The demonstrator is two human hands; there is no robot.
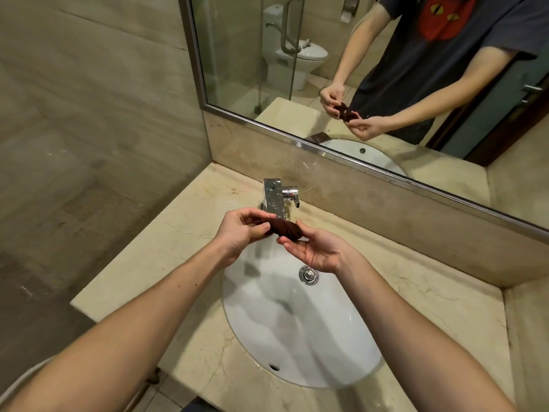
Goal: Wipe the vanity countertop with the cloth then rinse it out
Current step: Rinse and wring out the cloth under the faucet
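The dark brown cloth (285, 230) is held twisted into a tight roll above the sink basin (300, 331), just below the faucet (275, 200). One end is gripped by the left hand (242, 233), the other pinched by the right hand (315, 251). No water is seen running. Wiping is judged finished, with the rinse at its wringing stage.

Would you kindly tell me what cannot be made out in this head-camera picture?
- Head view: both ends of the cloth, hidden in the grip of the left hand and behind the right hand.
- Head view: the outlet of the faucet, which faces down behind the cloth; whether water runs cannot be told.
- Head view: the near right corner of the countertop, cut off by the bottom edge.
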